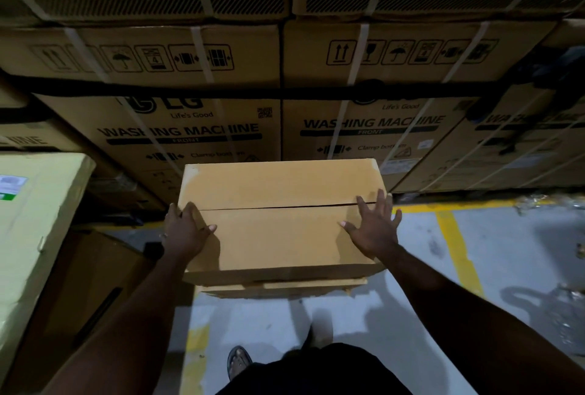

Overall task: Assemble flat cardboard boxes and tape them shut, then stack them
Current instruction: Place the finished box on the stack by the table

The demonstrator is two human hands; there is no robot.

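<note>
A plain brown cardboard box [278, 220] sits in front of me with its two top flaps folded down and meeting at a seam across the middle. It rests on another box [285, 290] whose front edge shows just beneath it. My left hand [186, 230] holds the box's left edge, thumb on the top flap and fingers curled over the side. My right hand [373, 226] lies flat on the top right corner with the fingers spread. No tape is visible on the seam.
A wall of large strapped washing-machine cartons [196, 128] rises right behind the box. A pale yellow carton [34, 220] and a darker box [91, 283] stand at the left. Grey floor with yellow lines [459, 252] lies to the right. A sandalled foot [239, 359] is below.
</note>
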